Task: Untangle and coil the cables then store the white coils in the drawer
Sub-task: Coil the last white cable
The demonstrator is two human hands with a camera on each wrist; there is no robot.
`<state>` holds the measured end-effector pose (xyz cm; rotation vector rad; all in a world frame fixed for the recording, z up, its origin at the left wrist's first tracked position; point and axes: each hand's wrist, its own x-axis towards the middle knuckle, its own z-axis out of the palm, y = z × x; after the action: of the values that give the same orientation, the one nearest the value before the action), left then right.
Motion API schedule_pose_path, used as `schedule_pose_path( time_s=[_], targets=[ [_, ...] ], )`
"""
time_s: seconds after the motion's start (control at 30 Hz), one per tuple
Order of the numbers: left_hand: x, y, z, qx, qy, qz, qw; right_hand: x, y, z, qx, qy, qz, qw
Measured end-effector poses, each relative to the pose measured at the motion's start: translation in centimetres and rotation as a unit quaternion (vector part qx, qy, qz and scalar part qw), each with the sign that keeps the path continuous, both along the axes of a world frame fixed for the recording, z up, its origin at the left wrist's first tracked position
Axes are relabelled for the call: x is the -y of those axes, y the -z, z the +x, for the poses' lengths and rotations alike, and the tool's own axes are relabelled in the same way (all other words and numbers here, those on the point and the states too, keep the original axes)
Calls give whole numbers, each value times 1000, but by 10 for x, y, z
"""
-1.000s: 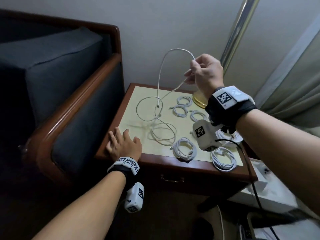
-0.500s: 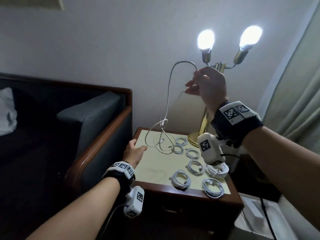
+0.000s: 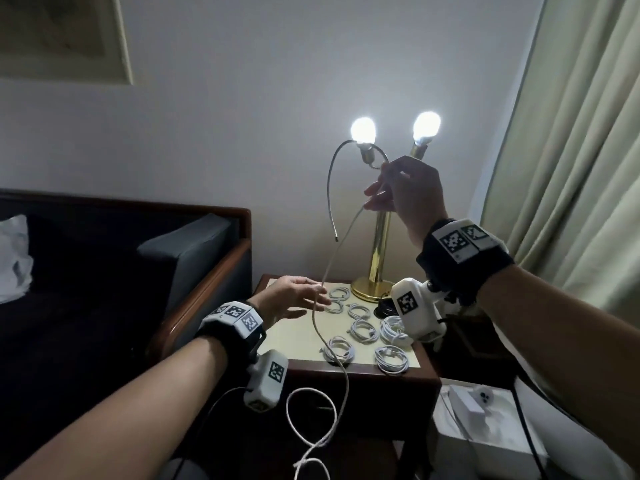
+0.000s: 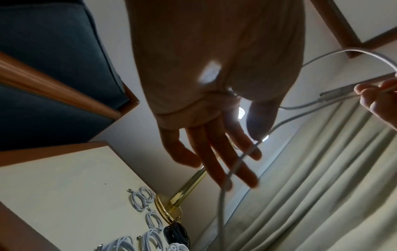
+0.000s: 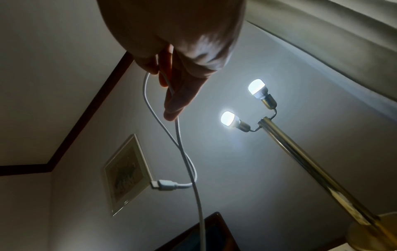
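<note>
snagging is the main risk: right hand (image 3: pixel 403 195), raised at centre right of the head view beside the brass twin-bulb table lamp (image 3: pixel 379 237), pinches a long thin white charging cable (image 3: pixel 327 271) between fingertips, with a short end arching up over the fingers and ending in a plug that dangles free (close to the lit bulbs). left hand (image 3: pixel 291 297), lower and left of centre, is spread with straight fingers, the hanging strand lying across its fingertips (image 4: pixel 240 171) but not gripped, so a fast pull could let the cable slide off. below, the cable runs down past the front edge of the cream-topped wooden side table (image 3: pixel 298 336) and kinks into loose loops at the bottom of the frame; those may tighten into a knot if drawn up carelessly. the swinging strand could also sweep the small coiled white cables (image 3: pixel 363 330) on the tabletop and undo them. no drawer front is clear in these views.
</note>
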<state>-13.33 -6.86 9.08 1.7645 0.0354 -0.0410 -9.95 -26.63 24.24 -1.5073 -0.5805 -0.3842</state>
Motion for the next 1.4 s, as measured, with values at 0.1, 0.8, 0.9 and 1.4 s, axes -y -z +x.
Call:
schedule_pose_path(
  time_s=[0.1,0.8,0.9,1.4],
  targets=[
    [8,-10,-20,-17,26,-2,1000,16,0,-14,-8,17,1,1000],
    [11,-114,-6,186,10,124,975,5,11,-6,96,12,-371,923],
    [20,-114,2,192,29,158,968,-13,24,3,91,7,-437,895],
    [-79,-43,30,117,-119,176,970,54,49,60,-75,76,-227,968]
  ],
)
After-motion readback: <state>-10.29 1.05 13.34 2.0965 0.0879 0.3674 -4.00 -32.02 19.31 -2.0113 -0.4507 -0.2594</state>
